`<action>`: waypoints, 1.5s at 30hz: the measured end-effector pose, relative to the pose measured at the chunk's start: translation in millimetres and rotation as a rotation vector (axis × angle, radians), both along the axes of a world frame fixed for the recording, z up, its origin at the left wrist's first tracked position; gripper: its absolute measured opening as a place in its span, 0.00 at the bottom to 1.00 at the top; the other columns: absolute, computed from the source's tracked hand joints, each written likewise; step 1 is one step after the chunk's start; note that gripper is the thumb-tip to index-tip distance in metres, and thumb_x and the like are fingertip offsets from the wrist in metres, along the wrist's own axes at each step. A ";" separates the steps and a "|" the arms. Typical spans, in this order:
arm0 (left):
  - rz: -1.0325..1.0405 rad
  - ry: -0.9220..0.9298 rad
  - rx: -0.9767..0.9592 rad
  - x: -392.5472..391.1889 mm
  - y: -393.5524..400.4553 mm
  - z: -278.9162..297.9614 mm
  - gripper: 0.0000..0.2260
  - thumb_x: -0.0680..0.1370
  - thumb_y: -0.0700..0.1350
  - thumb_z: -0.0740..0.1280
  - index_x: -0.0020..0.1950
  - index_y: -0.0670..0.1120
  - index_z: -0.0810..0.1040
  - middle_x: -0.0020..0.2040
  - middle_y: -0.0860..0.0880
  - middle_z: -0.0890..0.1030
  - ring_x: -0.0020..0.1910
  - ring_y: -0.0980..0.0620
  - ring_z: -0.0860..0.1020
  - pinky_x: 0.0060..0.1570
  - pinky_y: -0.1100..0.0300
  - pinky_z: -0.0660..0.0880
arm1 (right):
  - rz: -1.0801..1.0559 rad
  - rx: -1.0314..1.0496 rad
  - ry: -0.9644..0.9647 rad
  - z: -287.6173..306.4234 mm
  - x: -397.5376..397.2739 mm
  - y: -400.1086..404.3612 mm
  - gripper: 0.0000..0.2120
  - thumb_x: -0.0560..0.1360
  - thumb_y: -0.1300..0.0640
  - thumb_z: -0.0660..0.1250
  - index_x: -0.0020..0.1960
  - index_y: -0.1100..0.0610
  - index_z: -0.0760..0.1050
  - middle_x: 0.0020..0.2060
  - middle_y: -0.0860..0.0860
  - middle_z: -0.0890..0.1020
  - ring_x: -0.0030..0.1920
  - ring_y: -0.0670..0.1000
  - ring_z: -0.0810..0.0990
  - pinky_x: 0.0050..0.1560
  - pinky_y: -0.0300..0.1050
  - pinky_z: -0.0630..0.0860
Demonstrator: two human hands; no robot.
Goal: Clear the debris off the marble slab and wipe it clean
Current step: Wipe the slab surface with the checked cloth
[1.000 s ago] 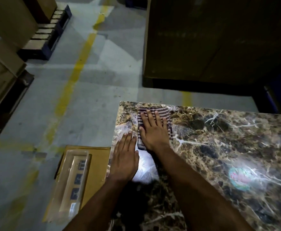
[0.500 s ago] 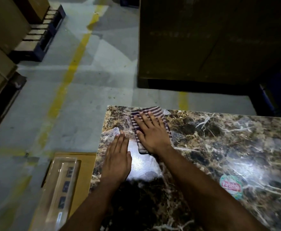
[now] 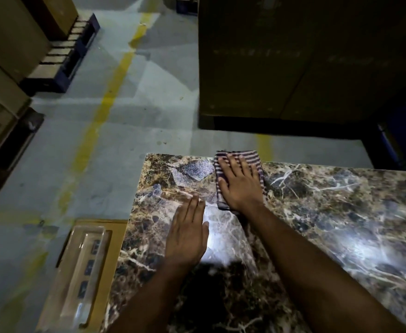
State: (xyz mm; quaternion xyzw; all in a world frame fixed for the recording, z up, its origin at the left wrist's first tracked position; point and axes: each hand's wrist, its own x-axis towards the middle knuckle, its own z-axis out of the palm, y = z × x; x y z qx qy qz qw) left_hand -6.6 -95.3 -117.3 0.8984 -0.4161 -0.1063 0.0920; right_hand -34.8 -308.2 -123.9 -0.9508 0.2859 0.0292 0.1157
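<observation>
A brown veined marble slab (image 3: 317,212) fills the lower right of the head view. A folded cloth with dark and white stripes (image 3: 252,156) lies flat near the slab's far edge. My right hand (image 3: 240,186) presses down on the cloth with straight, spread fingers and covers most of it. My left hand (image 3: 187,234) rests flat on the bare marble just left of and nearer than the cloth, fingers straight together. No loose debris shows on the lit part of the slab.
A clear plastic package (image 3: 81,272) lies on a yellow board (image 3: 115,239) beside the slab's left edge. Concrete floor with a yellow line (image 3: 101,111) lies beyond. Cardboard boxes on pallets (image 3: 60,61) stand far left; a big dark box (image 3: 293,58) stands behind the slab.
My right hand has slid the cloth to the right along the slab's far edge, away from the left corner. My left hand stays flat on the marble.
</observation>
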 end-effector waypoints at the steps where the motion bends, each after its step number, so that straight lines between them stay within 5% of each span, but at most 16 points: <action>1: -0.001 -0.010 0.008 -3.3 -0.6 -0.5 0.27 0.82 0.54 0.50 0.79 0.46 0.63 0.80 0.47 0.63 0.79 0.48 0.60 0.78 0.51 0.54 | -0.003 0.002 -0.009 0.3 8.6 5.9 0.31 0.81 0.38 0.42 0.83 0.42 0.47 0.83 0.48 0.52 0.83 0.55 0.46 0.80 0.60 0.42; 4: 0.021 -0.040 0.010 -10.0 0.6 -2.5 0.27 0.81 0.55 0.50 0.78 0.46 0.66 0.80 0.47 0.64 0.79 0.48 0.61 0.76 0.49 0.59 | 0.110 -0.006 -0.022 1.0 -0.1 27.9 0.31 0.81 0.37 0.42 0.83 0.41 0.48 0.83 0.47 0.52 0.83 0.55 0.47 0.80 0.60 0.45; 10: 0.018 -0.013 -0.003 -22.5 19.1 1.0 0.28 0.83 0.55 0.47 0.82 0.48 0.55 0.82 0.50 0.54 0.81 0.51 0.51 0.77 0.55 0.42 | -0.002 -0.013 0.004 -0.1 -55.6 6.2 0.29 0.83 0.38 0.45 0.82 0.40 0.45 0.83 0.47 0.50 0.83 0.55 0.45 0.80 0.59 0.43; 18: -0.005 0.018 -0.016 -43.9 51.0 -5.4 0.28 0.83 0.56 0.47 0.81 0.47 0.59 0.82 0.49 0.57 0.81 0.49 0.54 0.78 0.50 0.52 | 0.085 0.008 0.019 0.1 -79.6 71.4 0.29 0.84 0.38 0.46 0.82 0.39 0.43 0.83 0.45 0.47 0.83 0.54 0.43 0.80 0.59 0.43; 22: -0.029 -0.008 -0.007 -59.7 71.7 -6.0 0.28 0.83 0.55 0.48 0.80 0.46 0.61 0.81 0.47 0.59 0.80 0.48 0.56 0.78 0.51 0.53 | -0.105 0.027 0.009 3.5 -95.3 77.9 0.29 0.83 0.39 0.45 0.83 0.41 0.45 0.83 0.46 0.49 0.83 0.55 0.43 0.80 0.60 0.42; 27: -0.023 -0.006 -0.016 -81.0 97.4 -5.0 0.27 0.83 0.55 0.49 0.80 0.46 0.61 0.81 0.48 0.60 0.80 0.48 0.57 0.78 0.52 0.52 | 0.106 0.034 0.035 7.2 -123.3 137.0 0.30 0.82 0.38 0.43 0.83 0.41 0.44 0.83 0.47 0.48 0.82 0.54 0.42 0.80 0.59 0.40; 36: -0.043 0.024 0.030 -102.9 122.5 -6.8 0.27 0.84 0.55 0.49 0.82 0.48 0.54 0.83 0.50 0.52 0.81 0.50 0.51 0.79 0.51 0.50 | -0.020 0.041 0.015 6.2 -137.8 167.6 0.29 0.83 0.38 0.43 0.83 0.40 0.44 0.83 0.47 0.49 0.83 0.55 0.44 0.80 0.59 0.41; 45: -0.042 -0.024 0.039 -124.2 147.9 -3.6 0.27 0.84 0.55 0.50 0.82 0.48 0.56 0.82 0.49 0.56 0.80 0.49 0.56 0.78 0.49 0.55 | -0.100 0.011 0.012 4.3 -171.1 191.1 0.30 0.82 0.39 0.44 0.83 0.42 0.48 0.83 0.47 0.51 0.82 0.56 0.47 0.80 0.61 0.45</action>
